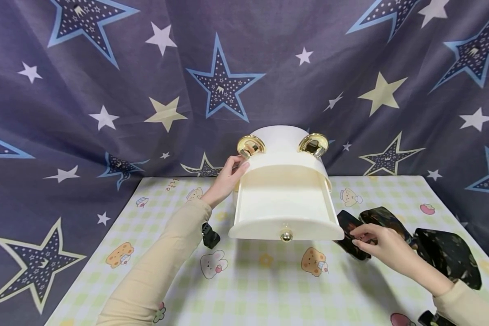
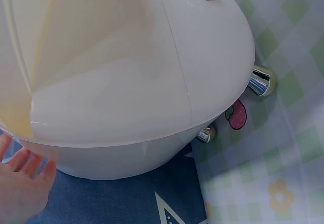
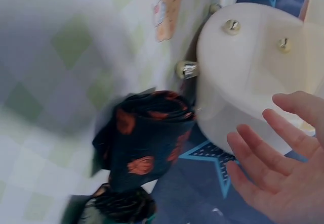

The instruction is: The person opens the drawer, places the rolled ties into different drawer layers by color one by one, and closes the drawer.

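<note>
A white rounded cabinet (image 1: 283, 140) stands at the table's far edge, its top drawer (image 1: 285, 203) pulled out and bare inside. A gold knob (image 1: 286, 235) sits on the drawer front. My left hand (image 1: 230, 176) touches the cabinet's left side near the top; in the left wrist view its fingers (image 2: 33, 163) lie along the cabinet edge. To the right of the drawer, my right hand (image 1: 385, 249) hovers over a dark folded cloth (image 1: 352, 235). The right wrist view shows its fingers (image 3: 258, 153) spread and slightly bent, holding nothing, apart from the orange-patterned folded cloth (image 3: 152, 138).
Two more dark patterned cloth bundles, one in the middle (image 1: 385, 219) and one at the right (image 1: 448, 256), lie beside the folded cloth. Two round gold pieces rise from the cabinet top. A checked tablecloth (image 1: 179, 280) covers the table; a star-patterned curtain (image 1: 269, 59) hangs behind.
</note>
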Motion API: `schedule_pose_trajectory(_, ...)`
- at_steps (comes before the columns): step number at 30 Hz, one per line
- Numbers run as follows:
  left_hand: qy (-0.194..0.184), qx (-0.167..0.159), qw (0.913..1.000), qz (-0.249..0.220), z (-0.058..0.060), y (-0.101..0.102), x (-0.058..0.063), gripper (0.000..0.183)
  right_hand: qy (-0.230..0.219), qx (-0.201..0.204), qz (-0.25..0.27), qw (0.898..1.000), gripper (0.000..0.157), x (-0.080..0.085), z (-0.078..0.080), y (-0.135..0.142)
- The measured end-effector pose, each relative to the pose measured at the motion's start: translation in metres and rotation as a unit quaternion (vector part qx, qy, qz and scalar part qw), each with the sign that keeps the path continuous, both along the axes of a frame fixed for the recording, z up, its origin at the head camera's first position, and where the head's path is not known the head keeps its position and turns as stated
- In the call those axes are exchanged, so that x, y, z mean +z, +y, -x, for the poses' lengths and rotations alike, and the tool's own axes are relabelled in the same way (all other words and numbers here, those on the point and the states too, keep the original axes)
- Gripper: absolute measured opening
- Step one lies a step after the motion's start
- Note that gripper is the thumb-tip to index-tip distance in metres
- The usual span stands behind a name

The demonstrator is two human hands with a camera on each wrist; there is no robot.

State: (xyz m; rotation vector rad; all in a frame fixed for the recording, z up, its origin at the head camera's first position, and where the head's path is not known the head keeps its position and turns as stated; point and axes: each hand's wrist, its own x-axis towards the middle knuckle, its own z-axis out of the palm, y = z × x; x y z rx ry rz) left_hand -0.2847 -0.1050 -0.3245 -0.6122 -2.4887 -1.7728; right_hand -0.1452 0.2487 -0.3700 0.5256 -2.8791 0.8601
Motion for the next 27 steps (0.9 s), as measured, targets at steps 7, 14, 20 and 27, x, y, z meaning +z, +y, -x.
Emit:
schedule_pose_trajectory(7,-0.004,0.004,0.9999,0.008,-0.001,0.001,0.000,0.035,-0.032,0.004,0.008,0.999,0.021,-0.009,0.012,0.008)
schedule_pose_trajectory(14,0.002,0.001,1.0000,0.007,0.000,0.001,0.000,0.034,-0.013,0.005,0.009,1.000,0.024,-0.019,0.025,0.016)
schedule_pose_trajectory(20,0.004,-0.001,1.0000,0.002,0.001,0.002,-0.001,0.034,-0.021,-0.005,0.007,1.000,0.029,-0.022,0.036,0.022)
schedule_pose_trajectory(27,-0.002,0.002,1.0000,0.001,0.001,0.001,0.000,0.036,-0.040,-0.019,-0.010,0.999,0.034,-0.025,0.043,0.023)
